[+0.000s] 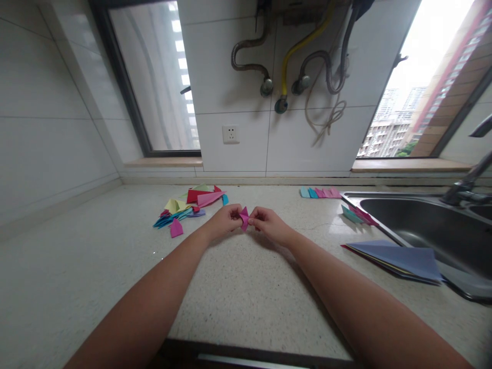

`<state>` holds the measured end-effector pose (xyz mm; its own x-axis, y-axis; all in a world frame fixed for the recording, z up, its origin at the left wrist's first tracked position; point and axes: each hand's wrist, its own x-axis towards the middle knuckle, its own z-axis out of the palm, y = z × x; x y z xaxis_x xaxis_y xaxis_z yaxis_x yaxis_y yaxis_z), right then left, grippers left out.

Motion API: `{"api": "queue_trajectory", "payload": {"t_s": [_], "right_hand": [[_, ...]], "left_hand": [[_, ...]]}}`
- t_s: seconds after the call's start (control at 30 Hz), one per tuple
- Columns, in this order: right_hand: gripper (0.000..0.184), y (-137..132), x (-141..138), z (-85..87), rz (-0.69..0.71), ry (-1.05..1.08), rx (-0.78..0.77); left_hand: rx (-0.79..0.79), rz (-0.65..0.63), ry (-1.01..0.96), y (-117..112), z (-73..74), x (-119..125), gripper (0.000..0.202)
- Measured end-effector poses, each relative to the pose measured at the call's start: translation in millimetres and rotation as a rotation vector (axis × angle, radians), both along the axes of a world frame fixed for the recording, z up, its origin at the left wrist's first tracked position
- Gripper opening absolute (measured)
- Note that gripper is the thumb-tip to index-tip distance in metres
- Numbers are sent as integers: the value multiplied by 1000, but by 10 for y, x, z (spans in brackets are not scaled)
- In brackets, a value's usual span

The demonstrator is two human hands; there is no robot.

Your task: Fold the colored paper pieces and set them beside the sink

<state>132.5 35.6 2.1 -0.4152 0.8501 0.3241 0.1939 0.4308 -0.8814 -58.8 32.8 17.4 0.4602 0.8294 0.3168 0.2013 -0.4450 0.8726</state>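
Between my two hands, just above the pale speckled counter [230, 292], is a small piece of folded magenta origami paper [245, 219] with pointed ends. My left hand [227, 219] pinches its left side, and my right hand [266, 223] pinches its right side. The fingertips partly cover the paper, so its exact folded shape is hard to read. Left of my left hand lies a loose pile of folded coloured papers [180, 207] in yellow, blue, red and pink. A separate magenta folded piece [176, 228] rests at the pile's near edge.
A row of small blue and pink folded pieces [321, 192] lies by the back wall. Teal and magenta folded papers [357, 215] sit beside the steel sink [403, 210]. Larger folded sheets, blue on top [400, 256], lie near the sink's front. Pipes and a socket [230, 135] are on the wall.
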Motion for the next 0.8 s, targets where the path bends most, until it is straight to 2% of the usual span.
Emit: {"api": "queue_trajectory", "payload": {"t_s": [0.17, 0.3, 0.4, 0.63, 0.8], "right_hand": [[19, 61, 24, -32, -67, -18, 16], [16, 124, 47, -48, -232, -25, 72], [13, 127, 44, -34, -309, -64, 116], [18, 53, -15, 4, -298, -82, 164], [23, 40, 26, 11, -324, -75, 236]], "left_hand": [[-73, 37, -35, 75, -88, 4, 19], [-76, 164, -106, 154, -170, -10, 23], [-81, 148, -96, 162, -183, -11, 26], [-90, 103, -146, 164, -167, 8, 30], [-143, 131, -303, 192, -156, -43, 28]]}}
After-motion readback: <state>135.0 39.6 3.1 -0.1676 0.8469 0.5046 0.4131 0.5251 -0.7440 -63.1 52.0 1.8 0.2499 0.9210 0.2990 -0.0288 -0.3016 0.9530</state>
